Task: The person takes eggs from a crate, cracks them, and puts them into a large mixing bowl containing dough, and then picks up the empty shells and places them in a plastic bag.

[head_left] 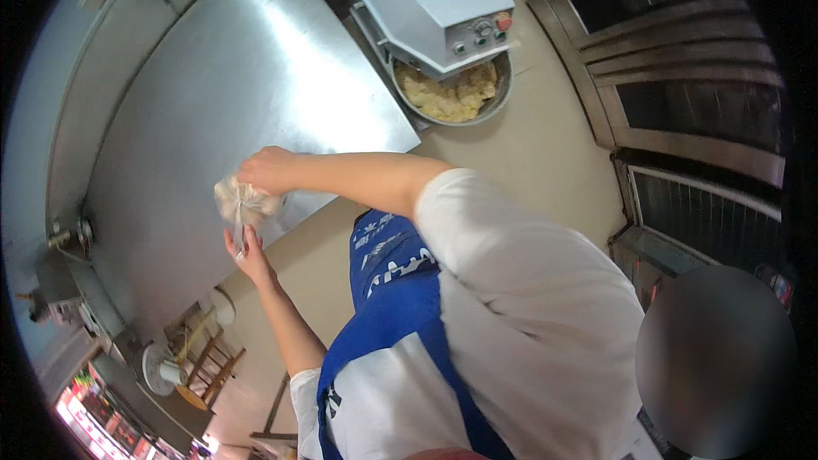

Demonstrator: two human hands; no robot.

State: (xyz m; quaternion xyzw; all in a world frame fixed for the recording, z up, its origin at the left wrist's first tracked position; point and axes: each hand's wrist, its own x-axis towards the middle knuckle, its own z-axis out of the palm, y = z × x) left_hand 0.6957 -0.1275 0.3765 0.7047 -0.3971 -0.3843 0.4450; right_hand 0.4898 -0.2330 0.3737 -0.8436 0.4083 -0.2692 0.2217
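My right hand reaches out over the edge of a stainless steel table and grips the top of a crumpled clear plastic bag with something pale inside. My left hand is just below it, palm up, its fingertips pinching the bag's hanging lower end. Both hands are at the table's near edge. I wear a white shirt and a blue apron.
A dough mixer stands beyond the table, its steel bowl holding pale yellow dough. Dark glass oven doors line the right side. Beige floor lies between. Wooden stools and a small fan are at lower left.
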